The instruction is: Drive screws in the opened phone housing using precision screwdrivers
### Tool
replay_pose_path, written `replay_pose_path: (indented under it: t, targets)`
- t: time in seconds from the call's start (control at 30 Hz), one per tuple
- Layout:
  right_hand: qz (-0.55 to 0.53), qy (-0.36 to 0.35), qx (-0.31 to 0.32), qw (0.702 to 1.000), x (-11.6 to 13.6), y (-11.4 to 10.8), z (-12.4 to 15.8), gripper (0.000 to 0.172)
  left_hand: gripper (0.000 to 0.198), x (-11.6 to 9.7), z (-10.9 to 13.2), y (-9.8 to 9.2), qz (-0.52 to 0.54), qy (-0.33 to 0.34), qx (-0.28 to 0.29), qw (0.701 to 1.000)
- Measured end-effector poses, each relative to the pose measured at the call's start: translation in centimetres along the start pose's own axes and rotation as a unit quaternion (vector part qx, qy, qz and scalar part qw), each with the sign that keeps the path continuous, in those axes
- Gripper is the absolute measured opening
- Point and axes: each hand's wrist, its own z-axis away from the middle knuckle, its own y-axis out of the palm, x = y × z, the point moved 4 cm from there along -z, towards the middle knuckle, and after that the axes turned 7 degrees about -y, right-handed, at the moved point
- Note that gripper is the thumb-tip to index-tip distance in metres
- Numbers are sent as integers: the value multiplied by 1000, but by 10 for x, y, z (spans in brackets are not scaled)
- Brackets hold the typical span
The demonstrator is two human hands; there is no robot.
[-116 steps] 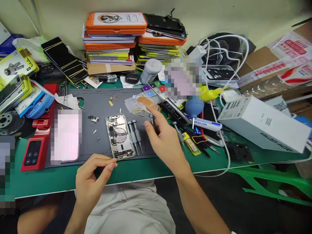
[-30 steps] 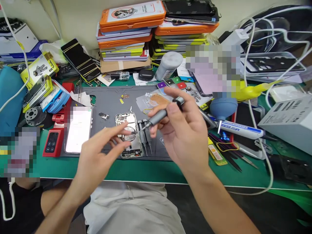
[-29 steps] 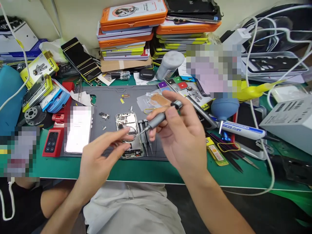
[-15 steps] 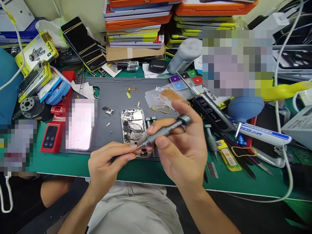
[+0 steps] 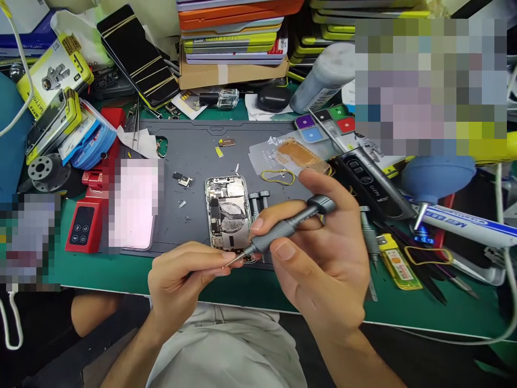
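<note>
The right hand (image 5: 323, 264) grips a slim grey metal screwdriver (image 5: 283, 229), its tip pinched by the left hand (image 5: 181, 283), above an opened silver phone (image 5: 226, 210).

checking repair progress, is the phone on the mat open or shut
Open: the phone has no screen on, its boards and round coil are bare.

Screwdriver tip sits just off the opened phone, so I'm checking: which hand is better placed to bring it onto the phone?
Probably the right hand: it grips the screwdriver by its handle, tip close to the lower end of the opened phone. The left hand only pinches at the tip.
</note>
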Motion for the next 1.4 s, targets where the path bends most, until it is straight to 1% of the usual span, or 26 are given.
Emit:
replay_pose_path:
  t: [0.23,0.37,0.47,0.6,0.83,1.0,1.17,1.4]
  targets:
    - [9,15,2,1000,-2,-2,0,51,26,0,-1,2,21,-1,12,1000]
    - [12,8,-4,1000,-2,-3,0,50,21,-1,-1,1,5,-1,6,1000]
    - [36,5,-1,999,-3,-4,1,51,18,-1,-1,0,-3,-7,-1,1000]
    - [46,3,9,999,-4,-4,1,50,20,-1,-1,0,3,-11,0,1000]
    - [63,-1,-3,998,-5,-5,1,51,12,-1,-1,0,-2,-21,-10,1000]
    - [55,13,-10,998,-6,-5,2,50,12,0,0,1,7,-29,-3,1000]
    - [61,13,-16,998,-7,-6,2,51,13,0,1,1,15,-33,-2,999]
    - [79,-4,6,997,-9,-5,0,48,13,0,2,1,12,-23,1,1000]
